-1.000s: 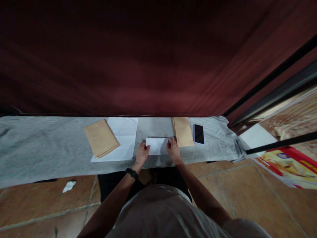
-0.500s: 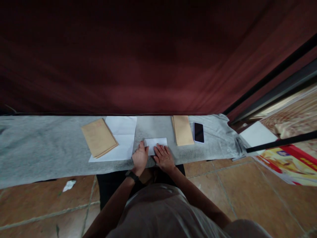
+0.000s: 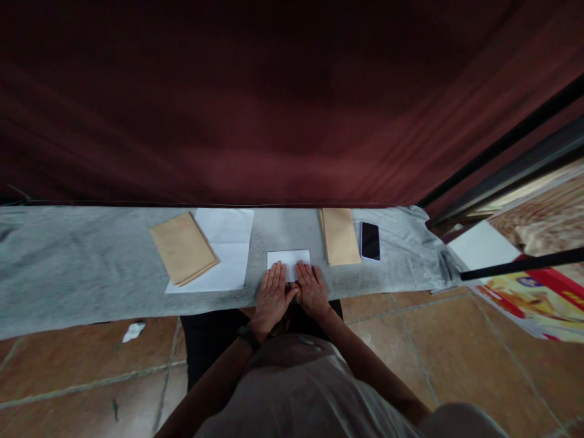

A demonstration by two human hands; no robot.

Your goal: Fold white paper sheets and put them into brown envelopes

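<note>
A small white piece of paper (image 3: 289, 258), apparently folded, lies near the front edge of the cloth-covered surface. My left hand (image 3: 272, 296) rests flat on its left part, fingers stretched out and pointing away from me. On its right part lies my right hand (image 3: 311, 291), also flat with straight fingers. The thumbs come together between the hands. Both palms hide the near edge of the paper. To the left is a larger white sheet (image 3: 233, 255) with crease lines, partly under brown envelopes (image 3: 183, 248). Right of my hands are more brown envelopes (image 3: 341, 237), stacked.
A phone (image 3: 370, 241) with a dark screen lies beside the right envelopes. Grey cloth (image 3: 91, 261) covers the long narrow surface, with a dark red curtain (image 3: 274, 164) behind it. At the right stand a dark bar (image 3: 524, 266) and a colourful box (image 3: 533, 298). Crumpled tissue (image 3: 134, 331) is on the tiled floor.
My left hand has gone from gripping the paper's left edge to lying flat on the paper, fingers extended. My right hand has shifted slightly right and stays flat.
</note>
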